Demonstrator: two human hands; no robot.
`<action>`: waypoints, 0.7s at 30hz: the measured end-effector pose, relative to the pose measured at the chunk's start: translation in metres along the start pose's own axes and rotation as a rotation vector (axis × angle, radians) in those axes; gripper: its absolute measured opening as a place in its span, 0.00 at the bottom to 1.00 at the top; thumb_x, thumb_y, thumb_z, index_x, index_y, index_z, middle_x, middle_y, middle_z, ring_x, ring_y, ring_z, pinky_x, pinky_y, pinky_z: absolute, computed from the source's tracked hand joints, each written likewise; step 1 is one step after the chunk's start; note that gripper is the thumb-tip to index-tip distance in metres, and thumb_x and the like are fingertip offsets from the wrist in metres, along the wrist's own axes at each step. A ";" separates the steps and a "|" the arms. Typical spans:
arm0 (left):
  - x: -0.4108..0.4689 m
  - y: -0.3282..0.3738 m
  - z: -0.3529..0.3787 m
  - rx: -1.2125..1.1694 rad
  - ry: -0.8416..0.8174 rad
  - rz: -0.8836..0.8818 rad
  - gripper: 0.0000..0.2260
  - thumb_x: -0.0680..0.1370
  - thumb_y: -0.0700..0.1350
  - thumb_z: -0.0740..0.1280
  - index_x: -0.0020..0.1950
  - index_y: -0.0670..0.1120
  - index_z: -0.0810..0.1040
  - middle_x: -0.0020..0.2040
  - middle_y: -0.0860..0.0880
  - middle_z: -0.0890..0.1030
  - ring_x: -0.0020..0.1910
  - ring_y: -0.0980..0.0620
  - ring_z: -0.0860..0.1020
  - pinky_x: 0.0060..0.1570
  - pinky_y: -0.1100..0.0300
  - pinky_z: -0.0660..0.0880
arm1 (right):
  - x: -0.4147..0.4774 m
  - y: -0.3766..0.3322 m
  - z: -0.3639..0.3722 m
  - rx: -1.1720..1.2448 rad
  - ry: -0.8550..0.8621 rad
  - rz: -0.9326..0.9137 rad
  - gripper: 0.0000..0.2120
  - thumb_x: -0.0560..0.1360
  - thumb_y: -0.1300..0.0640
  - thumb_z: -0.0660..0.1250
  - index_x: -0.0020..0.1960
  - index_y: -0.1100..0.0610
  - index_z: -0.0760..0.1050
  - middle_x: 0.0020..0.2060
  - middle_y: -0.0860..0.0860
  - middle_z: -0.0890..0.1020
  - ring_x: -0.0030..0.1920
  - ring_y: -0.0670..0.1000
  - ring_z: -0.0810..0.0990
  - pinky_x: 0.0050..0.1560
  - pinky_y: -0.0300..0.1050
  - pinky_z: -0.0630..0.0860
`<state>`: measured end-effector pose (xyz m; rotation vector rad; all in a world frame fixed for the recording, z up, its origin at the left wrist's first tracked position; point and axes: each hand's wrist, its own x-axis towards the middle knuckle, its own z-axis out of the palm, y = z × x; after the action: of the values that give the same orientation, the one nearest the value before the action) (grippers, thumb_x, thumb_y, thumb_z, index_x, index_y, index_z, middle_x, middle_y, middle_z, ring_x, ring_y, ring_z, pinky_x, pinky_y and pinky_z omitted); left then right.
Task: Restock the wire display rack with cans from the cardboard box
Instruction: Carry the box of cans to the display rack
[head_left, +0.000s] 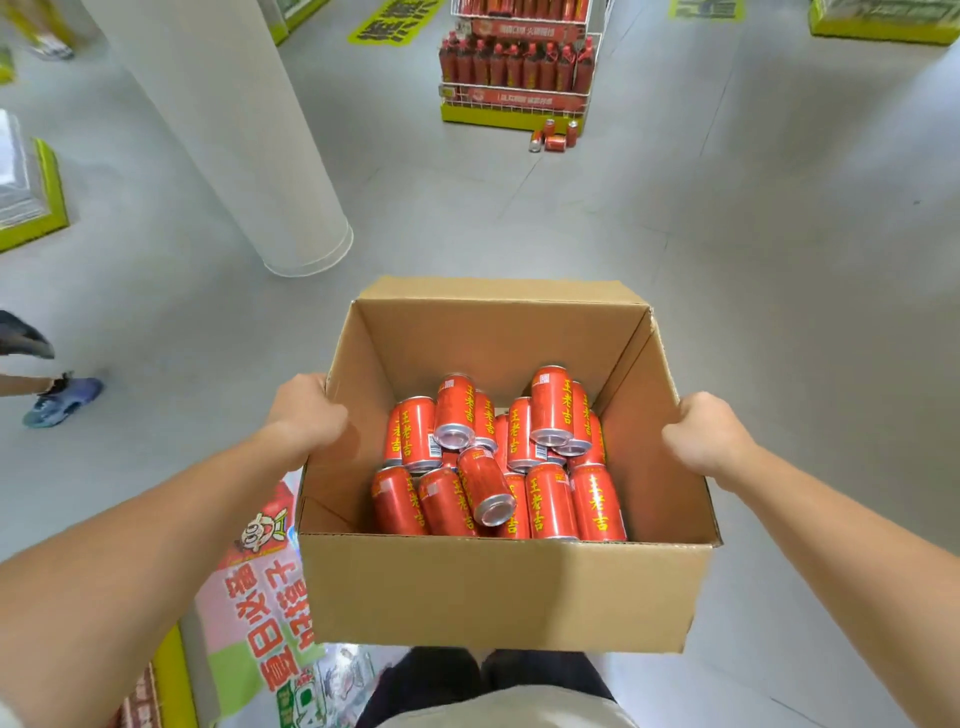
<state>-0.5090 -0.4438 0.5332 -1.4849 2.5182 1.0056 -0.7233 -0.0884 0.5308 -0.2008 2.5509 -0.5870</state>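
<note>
An open cardboard box (498, 592) is held up in front of my body, above the floor. Several red cans (498, 457) with yellow characters lie jumbled inside it. My left hand (306, 415) grips the box's left wall at the rim. On the opposite side my right hand (706, 436) grips the right wall at the rim. The wire display rack (519, 67) stands far ahead at the top of the view, its shelves filled with red bottles and cans. A few loose red cans (553, 137) sit on the floor at the rack's front right corner.
A wide white pillar (249, 145) rises ahead to the left. Another person's feet (57, 400) are at the left edge. Yellow-edged display bases (36, 208) line the left side, and a printed banner (260, 587) lies beside my left leg. Grey floor stretches between the box and the rack.
</note>
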 end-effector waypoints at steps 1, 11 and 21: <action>0.011 0.006 -0.004 -0.015 -0.004 -0.002 0.08 0.72 0.32 0.62 0.40 0.42 0.78 0.39 0.41 0.81 0.37 0.41 0.78 0.30 0.57 0.72 | 0.010 -0.012 -0.006 -0.004 0.003 -0.011 0.11 0.70 0.71 0.58 0.32 0.61 0.64 0.28 0.55 0.68 0.28 0.55 0.65 0.28 0.40 0.60; 0.267 0.122 -0.050 -0.107 0.003 0.028 0.09 0.71 0.33 0.61 0.44 0.38 0.81 0.41 0.39 0.83 0.40 0.38 0.82 0.40 0.47 0.81 | 0.239 -0.170 -0.062 0.000 0.016 -0.028 0.10 0.70 0.69 0.58 0.32 0.59 0.67 0.31 0.55 0.71 0.30 0.55 0.68 0.30 0.41 0.64; 0.546 0.259 -0.092 -0.003 -0.035 0.100 0.07 0.71 0.33 0.62 0.40 0.40 0.79 0.36 0.43 0.81 0.35 0.41 0.78 0.30 0.57 0.71 | 0.468 -0.321 -0.115 0.045 0.041 0.058 0.07 0.69 0.68 0.57 0.35 0.61 0.71 0.33 0.57 0.73 0.30 0.56 0.69 0.30 0.42 0.67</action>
<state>-0.9844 -0.8277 0.5438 -1.3415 2.5907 1.0400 -1.1753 -0.4506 0.5532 -0.1001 2.5713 -0.6313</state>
